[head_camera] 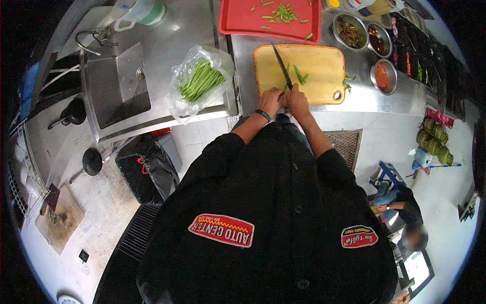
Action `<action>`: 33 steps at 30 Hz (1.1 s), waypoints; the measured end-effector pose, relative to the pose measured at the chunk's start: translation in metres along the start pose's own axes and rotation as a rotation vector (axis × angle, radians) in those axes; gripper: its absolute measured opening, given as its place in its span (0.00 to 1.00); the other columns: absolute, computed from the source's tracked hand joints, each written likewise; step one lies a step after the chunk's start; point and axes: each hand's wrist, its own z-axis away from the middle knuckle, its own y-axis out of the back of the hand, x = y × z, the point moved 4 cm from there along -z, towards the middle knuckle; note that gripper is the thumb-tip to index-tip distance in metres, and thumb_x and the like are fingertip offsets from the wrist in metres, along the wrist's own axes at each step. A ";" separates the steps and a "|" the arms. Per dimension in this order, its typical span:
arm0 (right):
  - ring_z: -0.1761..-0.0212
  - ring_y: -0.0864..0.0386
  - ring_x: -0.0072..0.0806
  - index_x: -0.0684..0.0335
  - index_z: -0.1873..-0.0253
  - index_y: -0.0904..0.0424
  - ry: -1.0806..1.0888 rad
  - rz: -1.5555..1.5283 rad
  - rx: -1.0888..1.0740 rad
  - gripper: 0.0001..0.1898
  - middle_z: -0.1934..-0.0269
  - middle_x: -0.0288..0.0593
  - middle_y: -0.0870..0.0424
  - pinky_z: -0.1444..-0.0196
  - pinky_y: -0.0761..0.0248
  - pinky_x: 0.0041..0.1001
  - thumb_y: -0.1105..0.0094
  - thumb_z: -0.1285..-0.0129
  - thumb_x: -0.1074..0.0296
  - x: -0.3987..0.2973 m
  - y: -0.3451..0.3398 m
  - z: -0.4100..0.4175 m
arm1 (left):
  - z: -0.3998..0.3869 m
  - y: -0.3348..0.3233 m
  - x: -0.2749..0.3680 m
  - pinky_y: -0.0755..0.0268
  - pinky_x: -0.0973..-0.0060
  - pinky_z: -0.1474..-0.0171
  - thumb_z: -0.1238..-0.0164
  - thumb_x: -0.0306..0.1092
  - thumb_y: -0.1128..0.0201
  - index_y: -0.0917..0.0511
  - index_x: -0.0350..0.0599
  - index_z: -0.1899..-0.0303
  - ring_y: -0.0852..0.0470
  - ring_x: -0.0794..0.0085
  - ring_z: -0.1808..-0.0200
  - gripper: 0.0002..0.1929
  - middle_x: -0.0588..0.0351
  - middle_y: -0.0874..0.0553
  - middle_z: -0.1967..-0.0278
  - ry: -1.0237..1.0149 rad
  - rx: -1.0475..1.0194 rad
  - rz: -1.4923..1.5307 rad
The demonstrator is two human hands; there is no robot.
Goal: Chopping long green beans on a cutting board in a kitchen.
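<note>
My right hand point(297, 102) is wrapped around the handle of a dark-bladed kitchen knife point(281, 63), which points away from me over the yellow cutting board point(322, 72). Beside it, at the board's near edge, is my left hand point(270, 99), its fingers curled close to the knife. A bit of green bean shows by those fingertips; whether they grip it is hidden. Cut green bean pieces point(300, 76) lie right of the blade. To the left, a bundle of whole green beans point(201, 81) rests in an open clear plastic bag point(179, 76).
Beyond the board sits a red tray point(235, 28) with cut beans. Metal bowls point(351, 32) of sauces or seasonings stand at right, and more bean bits point(347, 81) lie by the board's right edge. A sink point(117, 83) is at far left. Another person point(408, 205) sits behind right.
</note>
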 end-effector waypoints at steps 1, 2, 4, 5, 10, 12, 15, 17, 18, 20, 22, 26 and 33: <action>0.68 0.23 0.60 0.68 0.55 0.40 0.037 0.041 -0.009 0.13 0.70 0.66 0.22 0.67 0.28 0.49 0.56 0.36 0.63 -0.002 0.002 -0.001 | 0.000 0.001 0.001 0.30 0.61 0.59 0.48 0.26 0.41 0.23 0.37 0.67 0.22 0.51 0.63 0.07 0.45 0.20 0.69 -0.008 -0.002 -0.005; 0.68 0.23 0.60 0.68 0.55 0.40 0.033 0.040 -0.010 0.13 0.70 0.66 0.22 0.67 0.28 0.49 0.56 0.36 0.63 -0.002 0.005 0.000 | 0.000 0.001 0.002 0.30 0.61 0.59 0.48 0.26 0.41 0.23 0.37 0.67 0.22 0.51 0.64 0.06 0.45 0.20 0.69 -0.016 -0.004 -0.011; 0.68 0.23 0.62 0.68 0.55 0.39 -0.032 0.003 -0.061 0.12 0.70 0.68 0.23 0.65 0.28 0.50 0.57 0.36 0.65 -0.003 0.011 0.002 | -0.001 0.002 0.002 0.29 0.60 0.60 0.49 0.25 0.42 0.23 0.38 0.69 0.22 0.51 0.65 0.05 0.45 0.21 0.70 -0.060 0.031 0.002; 0.68 0.23 0.62 0.68 0.55 0.39 -0.032 0.002 -0.063 0.12 0.70 0.68 0.23 0.65 0.28 0.50 0.57 0.36 0.65 -0.004 0.011 0.010 | 0.000 0.004 0.003 0.29 0.59 0.61 0.50 0.24 0.42 0.23 0.39 0.70 0.22 0.51 0.67 0.04 0.46 0.21 0.72 -0.103 0.068 0.014; 0.66 0.24 0.62 0.66 0.56 0.41 -0.120 -0.090 -0.069 0.11 0.70 0.70 0.24 0.63 0.31 0.54 0.58 0.36 0.64 0.005 -0.004 0.029 | -0.001 0.002 0.003 0.30 0.60 0.62 0.49 0.26 0.43 0.22 0.41 0.71 0.22 0.54 0.67 0.03 0.48 0.21 0.73 -0.057 0.073 -0.010; 0.65 0.24 0.62 0.65 0.56 0.42 -0.156 -0.106 -0.059 0.11 0.71 0.70 0.24 0.64 0.32 0.54 0.58 0.36 0.64 0.011 -0.013 0.029 | 0.001 0.004 0.006 0.31 0.60 0.63 0.49 0.27 0.43 0.22 0.42 0.72 0.22 0.55 0.67 0.03 0.50 0.20 0.73 -0.070 0.082 -0.021; 0.66 0.24 0.62 0.64 0.57 0.42 -0.093 -0.125 -0.021 0.11 0.71 0.69 0.23 0.65 0.31 0.54 0.59 0.36 0.63 0.012 -0.013 0.011 | -0.001 0.007 0.010 0.34 0.62 0.64 0.48 0.30 0.42 0.22 0.45 0.72 0.22 0.59 0.67 0.03 0.53 0.20 0.73 -0.128 0.053 -0.173; 0.67 0.23 0.62 0.64 0.57 0.42 -0.105 -0.068 -0.039 0.11 0.72 0.69 0.23 0.65 0.31 0.54 0.60 0.36 0.63 0.006 -0.012 0.007 | 0.001 0.005 0.005 0.37 0.62 0.58 0.48 0.30 0.40 0.21 0.46 0.67 0.21 0.59 0.63 0.06 0.53 0.18 0.69 -0.083 -0.019 -0.216; 0.67 0.23 0.62 0.64 0.57 0.42 -0.109 -0.070 -0.037 0.11 0.72 0.69 0.23 0.65 0.31 0.54 0.60 0.36 0.63 0.007 -0.010 0.009 | 0.002 0.005 0.005 0.37 0.62 0.58 0.48 0.30 0.40 0.21 0.46 0.67 0.21 0.59 0.63 0.06 0.53 0.18 0.69 -0.086 -0.022 -0.216; 0.67 0.23 0.62 0.64 0.57 0.42 -0.054 -0.073 -0.038 0.10 0.72 0.69 0.23 0.65 0.30 0.53 0.60 0.36 0.63 0.010 -0.006 0.017 | 0.002 0.005 0.006 0.38 0.61 0.57 0.48 0.30 0.41 0.21 0.47 0.66 0.22 0.60 0.62 0.06 0.53 0.18 0.68 -0.079 -0.050 -0.171; 0.67 0.23 0.62 0.64 0.57 0.43 -0.049 -0.063 -0.064 0.10 0.72 0.69 0.23 0.65 0.30 0.53 0.61 0.36 0.64 0.006 0.001 0.035 | 0.002 0.007 0.005 0.37 0.61 0.57 0.47 0.31 0.41 0.21 0.47 0.67 0.22 0.60 0.62 0.06 0.53 0.18 0.69 -0.087 -0.048 -0.187; 0.67 0.23 0.61 0.65 0.57 0.43 -0.094 -0.087 -0.076 0.10 0.72 0.68 0.23 0.65 0.30 0.53 0.62 0.36 0.64 0.013 -0.014 0.045 | -0.001 0.004 0.001 0.36 0.63 0.63 0.46 0.32 0.42 0.22 0.45 0.71 0.22 0.60 0.67 0.04 0.54 0.20 0.74 -0.149 0.069 -0.190; 0.74 0.25 0.62 0.67 0.59 0.42 -0.013 -0.141 0.102 0.10 0.79 0.68 0.26 0.74 0.32 0.52 0.55 0.38 0.67 0.025 -0.027 0.027 | -0.001 0.003 0.013 0.33 0.63 0.58 0.50 0.29 0.40 0.21 0.44 0.66 0.22 0.57 0.62 0.08 0.51 0.18 0.68 -0.158 0.011 -0.137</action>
